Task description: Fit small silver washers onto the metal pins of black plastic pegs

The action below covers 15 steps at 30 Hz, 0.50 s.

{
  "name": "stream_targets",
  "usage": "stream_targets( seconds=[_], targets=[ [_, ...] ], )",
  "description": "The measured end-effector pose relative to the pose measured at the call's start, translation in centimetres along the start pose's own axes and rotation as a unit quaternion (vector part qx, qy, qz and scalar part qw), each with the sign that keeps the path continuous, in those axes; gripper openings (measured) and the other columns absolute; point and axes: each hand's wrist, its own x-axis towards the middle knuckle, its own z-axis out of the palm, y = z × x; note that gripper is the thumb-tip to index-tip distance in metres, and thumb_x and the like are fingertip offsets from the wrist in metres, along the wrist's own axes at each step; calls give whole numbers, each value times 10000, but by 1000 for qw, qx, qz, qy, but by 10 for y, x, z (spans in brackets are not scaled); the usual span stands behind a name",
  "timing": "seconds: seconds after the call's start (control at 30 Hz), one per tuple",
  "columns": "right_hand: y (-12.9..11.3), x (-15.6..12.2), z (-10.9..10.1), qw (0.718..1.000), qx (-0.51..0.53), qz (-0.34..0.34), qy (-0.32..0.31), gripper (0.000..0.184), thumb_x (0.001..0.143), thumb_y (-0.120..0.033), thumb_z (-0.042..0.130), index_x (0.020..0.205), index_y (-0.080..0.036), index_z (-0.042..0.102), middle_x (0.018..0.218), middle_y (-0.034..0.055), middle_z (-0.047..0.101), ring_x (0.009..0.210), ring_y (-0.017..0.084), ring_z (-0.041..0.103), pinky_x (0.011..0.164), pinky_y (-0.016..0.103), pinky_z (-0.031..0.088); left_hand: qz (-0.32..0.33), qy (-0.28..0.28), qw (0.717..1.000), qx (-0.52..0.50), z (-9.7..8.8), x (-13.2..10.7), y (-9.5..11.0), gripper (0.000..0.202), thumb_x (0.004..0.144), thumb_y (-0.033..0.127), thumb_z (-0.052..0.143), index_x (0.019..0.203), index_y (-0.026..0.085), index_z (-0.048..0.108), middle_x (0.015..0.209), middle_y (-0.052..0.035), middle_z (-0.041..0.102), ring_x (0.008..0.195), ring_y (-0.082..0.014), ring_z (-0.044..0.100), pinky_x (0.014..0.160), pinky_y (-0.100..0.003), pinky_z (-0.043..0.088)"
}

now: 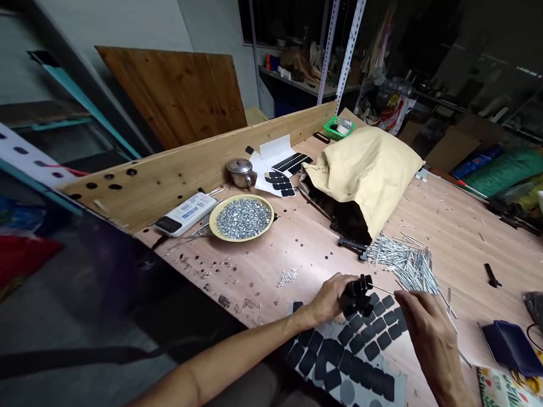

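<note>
At the tabletop's point(470, 246) near edge, above a grey sheet of matte black rubber pads point(341, 360), our left hand point(328, 299) clamped a ridged black plastic clip point(358, 292); our right hand point(429, 333) pinched a thin steel pin point(384, 289) touching it, before heaped loose steel pins point(412, 265).

The left hand point(328, 300) and right hand point(427, 333) are bare, with dull grey-brown trousers point(265, 393) showing below.

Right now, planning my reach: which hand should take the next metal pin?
Right, probably: the right hand sits beside the pile of metal pins, while the left hand is holding the black piece.
</note>
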Motion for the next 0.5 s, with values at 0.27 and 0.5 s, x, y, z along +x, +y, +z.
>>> stream_targets(
  seconds=[0.27,0.5],
  targets=[
    [-15,4,-2,993,16,-61,-103,285,903,-144,354,993,-220,613,877,82,616,746,181,548,620,289,472,58,-62,991,99,4,-8,4,323,760,143,538,1058,211,645,956,-74,681,865,-226,575,837,-328,398],
    [53,1,25,987,53,140,-57,309,917,-348,377,1066,-176,586,978,100,632,722,166,631,671,307,508,8,-22,998,-55,5,-9,2,388,659,177,629,1047,170,641,1002,-93,671,909,-252,599,808,-317,450]
  ],
)
